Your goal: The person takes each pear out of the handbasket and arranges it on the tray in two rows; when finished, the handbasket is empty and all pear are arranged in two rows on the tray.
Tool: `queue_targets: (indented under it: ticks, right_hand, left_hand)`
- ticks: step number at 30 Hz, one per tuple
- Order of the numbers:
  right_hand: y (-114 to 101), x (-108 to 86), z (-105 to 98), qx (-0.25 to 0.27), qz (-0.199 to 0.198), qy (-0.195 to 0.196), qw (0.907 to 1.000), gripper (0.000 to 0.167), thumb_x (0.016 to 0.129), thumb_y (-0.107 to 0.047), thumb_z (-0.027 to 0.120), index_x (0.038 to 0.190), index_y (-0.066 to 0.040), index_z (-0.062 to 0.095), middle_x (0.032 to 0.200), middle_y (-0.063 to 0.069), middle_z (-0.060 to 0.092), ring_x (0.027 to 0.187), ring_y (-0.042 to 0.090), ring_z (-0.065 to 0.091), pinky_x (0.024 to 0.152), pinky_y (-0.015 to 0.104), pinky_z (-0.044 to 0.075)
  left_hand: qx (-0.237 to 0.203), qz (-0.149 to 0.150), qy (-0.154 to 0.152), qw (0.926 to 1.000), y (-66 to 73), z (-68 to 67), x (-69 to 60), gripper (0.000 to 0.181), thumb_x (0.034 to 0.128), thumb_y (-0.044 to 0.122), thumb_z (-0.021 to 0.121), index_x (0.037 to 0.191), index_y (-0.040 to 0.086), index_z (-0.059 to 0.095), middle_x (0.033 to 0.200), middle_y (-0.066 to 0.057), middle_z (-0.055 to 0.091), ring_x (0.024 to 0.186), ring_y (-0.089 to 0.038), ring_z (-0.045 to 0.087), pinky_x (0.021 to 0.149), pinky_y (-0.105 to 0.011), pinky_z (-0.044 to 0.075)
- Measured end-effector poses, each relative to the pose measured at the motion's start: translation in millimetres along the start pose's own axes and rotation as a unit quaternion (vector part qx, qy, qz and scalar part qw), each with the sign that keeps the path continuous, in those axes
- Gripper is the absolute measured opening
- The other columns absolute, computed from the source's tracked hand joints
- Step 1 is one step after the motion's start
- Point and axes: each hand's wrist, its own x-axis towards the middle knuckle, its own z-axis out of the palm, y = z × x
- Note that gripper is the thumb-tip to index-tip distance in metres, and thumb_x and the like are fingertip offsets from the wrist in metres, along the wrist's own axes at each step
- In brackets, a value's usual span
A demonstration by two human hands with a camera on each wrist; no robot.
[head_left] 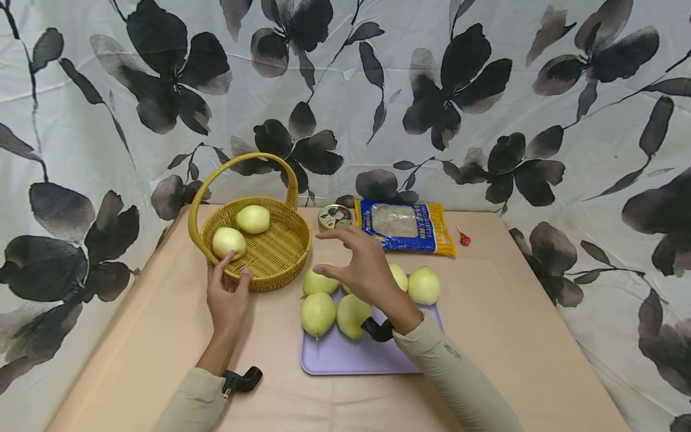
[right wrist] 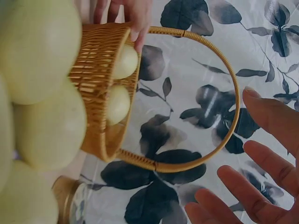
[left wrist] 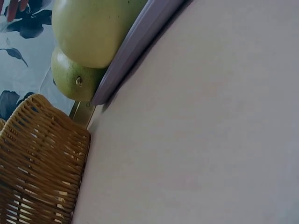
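My left hand (head_left: 228, 300) grips the near rim of a yellow wicker basket (head_left: 278, 279), whose arched handle stands upright. Two round, pale green, pear-like fruits (head_left: 252, 219) lie inside. My right hand (head_left: 364, 264) hangs above a lilac tray (head_left: 356, 360), thumb and fingers spread with nothing between them. Several similar fruits (head_left: 317, 315) sit on that tray, some partly hidden by the right hand and wrist. In the right wrist view the left hand (right wrist: 133, 16) is at the rim of the basket (right wrist: 96, 88), and the right fingers (right wrist: 275, 172) are extended apart from the handle.
Behind the tray lie a blue and yellow plastic packet (head_left: 399, 227), a small round tin (head_left: 335, 217) and a red wrapped lollipop (head_left: 464, 239). A floral cloth (head_left: 378, 90) hangs behind the table (head_left: 513, 336).
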Motion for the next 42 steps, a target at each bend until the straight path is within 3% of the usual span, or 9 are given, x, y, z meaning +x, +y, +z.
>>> queue_targets:
  ticks: [5, 13, 22, 26, 36, 42]
  right_hand:
    - [-10, 20.3, 9, 0.008, -0.026, -0.008, 0.9996, 0.054, 0.079, -0.030, 0.096, 0.129, -0.021, 0.076, 0.128, -0.002, 0.075, 0.116, 0.020, 0.069, 0.096, 0.040, 0.057]
    - [-22, 55.0, 27, -0.005, -0.056, -0.025, 0.9981, 0.053, 0.082, -0.035, 0.093, 0.130, -0.020, 0.076, 0.134, 0.000, 0.074, 0.129, 0.021, 0.067, 0.104, 0.042, 0.056]
    - [-7, 92.9, 61, 0.014, -0.026, -0.064, 0.9975, 0.054, 0.085, -0.034, 0.091, 0.134, -0.019, 0.073, 0.135, -0.001, 0.074, 0.125, 0.020, 0.068, 0.105, 0.037, 0.056]
    - [-1, 105.5, 76, 0.016, -0.017, -0.078, 0.9967, 0.055, 0.085, -0.035, 0.091, 0.135, -0.020, 0.072, 0.136, -0.001, 0.074, 0.128, 0.019, 0.068, 0.110, 0.037, 0.054]
    - [-1, 122.1, 110, 0.044, -0.008, -0.120, 0.9917, 0.060, 0.084, -0.034, 0.092, 0.138, -0.020, 0.070, 0.140, 0.001, 0.072, 0.129, 0.022, 0.068, 0.108, 0.036, 0.056]
    - [-3, 131.1, 136, 0.060, -0.019, -0.161, 0.9850, 0.057, 0.086, -0.028, 0.091, 0.138, -0.016, 0.069, 0.140, 0.007, 0.071, 0.127, 0.028, 0.069, 0.104, 0.033, 0.058]
  left_hand:
    - [0.053, -0.008, 0.031, 0.9981, 1.7, 4.5, -0.3, 0.055, 0.1044, 0.034, 0.069, 0.156, 0.021, 0.054, 0.180, 0.000, 0.003, 0.165, -0.025, 0.019, 0.127, -0.053, 0.037]
    - [0.081, -0.013, 0.041, 0.9958, 4.5, 6.3, -0.5, 0.061, 0.1036, 0.045, 0.067, 0.158, 0.022, 0.052, 0.180, -0.007, 0.000, 0.166, -0.030, 0.005, 0.133, -0.056, 0.023]
    - [0.082, -0.019, 0.013, 0.9964, 1.6, 6.2, 1.5, 0.061, 0.1036, 0.045, 0.067, 0.158, 0.023, 0.052, 0.179, -0.008, -0.003, 0.166, -0.033, 0.009, 0.129, -0.059, 0.031]
    - [0.078, -0.015, 0.013, 0.9968, 0.4, 6.2, 0.9, 0.061, 0.1038, 0.045, 0.067, 0.159, 0.024, 0.051, 0.180, -0.006, -0.003, 0.166, -0.031, 0.008, 0.130, -0.058, 0.029]
    - [0.087, -0.017, 0.006, 0.9961, 0.2, 4.9, 2.0, 0.080, 0.1046, 0.047, 0.065, 0.171, 0.031, 0.022, 0.179, -0.004, -0.006, 0.166, -0.030, 0.003, 0.133, -0.055, 0.022]
    - [0.094, -0.017, 0.002, 0.9954, 1.2, 4.8, 2.2, 0.085, 0.1044, 0.049, 0.065, 0.171, 0.030, 0.016, 0.179, -0.002, -0.006, 0.167, -0.030, 0.002, 0.135, -0.054, 0.017]
